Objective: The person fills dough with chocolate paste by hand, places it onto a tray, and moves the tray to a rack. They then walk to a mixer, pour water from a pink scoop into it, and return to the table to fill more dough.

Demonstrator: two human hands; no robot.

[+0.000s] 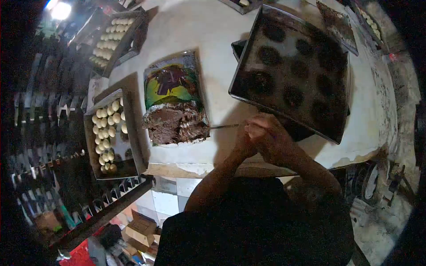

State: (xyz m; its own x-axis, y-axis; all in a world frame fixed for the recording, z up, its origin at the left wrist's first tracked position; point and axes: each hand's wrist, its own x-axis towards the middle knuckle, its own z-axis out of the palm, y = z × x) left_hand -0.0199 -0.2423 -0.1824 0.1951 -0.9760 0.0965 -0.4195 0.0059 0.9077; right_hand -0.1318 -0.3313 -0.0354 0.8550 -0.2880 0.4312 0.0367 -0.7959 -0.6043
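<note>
My left hand and my right hand are closed together over the table, in front of a large dark tray. From the fingers a thin stick-like tool reaches left, its far end at the edge of brown chocolate-like paste. My right hand seems to grip the tool; what my left fingers hold is hidden. The paste lies exposed in a cut-open plastic package with a green and yellow print. The large tray sits tilted on another one and shows dark round marks.
To the left, a tray contains rows of pale dough balls. Behind it stands another tray of dough balls. A dark flat sheet lies at the back right. The table's worn front edge runs before my body.
</note>
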